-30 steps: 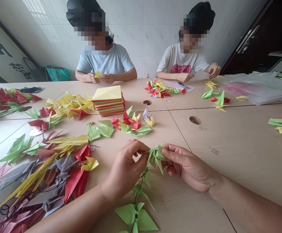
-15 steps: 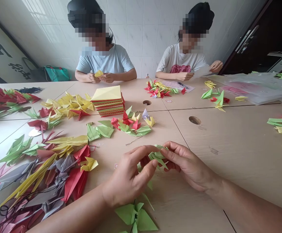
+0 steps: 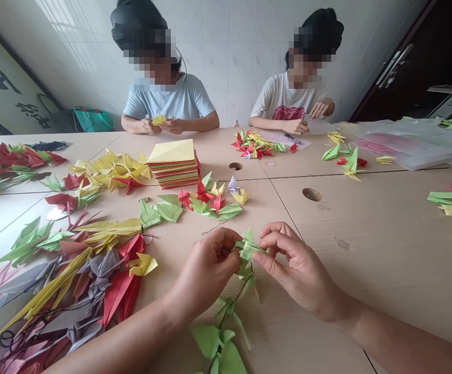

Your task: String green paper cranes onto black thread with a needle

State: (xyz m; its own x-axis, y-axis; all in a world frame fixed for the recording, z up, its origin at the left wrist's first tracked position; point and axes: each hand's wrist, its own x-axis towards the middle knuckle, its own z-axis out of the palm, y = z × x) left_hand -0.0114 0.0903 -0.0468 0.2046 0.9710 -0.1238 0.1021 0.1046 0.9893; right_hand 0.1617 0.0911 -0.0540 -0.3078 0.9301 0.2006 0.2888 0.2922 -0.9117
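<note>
Over the middle of the table, a green paper crane (image 3: 248, 250) is pinched between my two hands. My left hand (image 3: 210, 270) is closed on its left side, fingers curled and thumb pressed in. On its right side, the thumb and fingers of my right hand (image 3: 288, 262) grip the folded paper. Below the crane runs a dark string (image 3: 233, 300) threaded with more green paper cranes (image 3: 220, 349), which trail toward me between my forearms. Fine details of the folds under my fingertips are hidden.
Piled at left are strung cranes (image 3: 93, 291) in grey, red, yellow and pink. A stack of square paper (image 3: 173, 163) stands beyond my hands, near loose cranes (image 3: 210, 200). Across the table, two people (image 3: 171, 104) handle paper. Round holes (image 3: 312, 194) pierce the tabletop. Plastic sheets (image 3: 416, 143) lie far right.
My hands have turned the green crane, and my left fingers have drawn back to its left side. More of the string beneath shows. The person at right has lowered a hand holding a translucent sheet.
</note>
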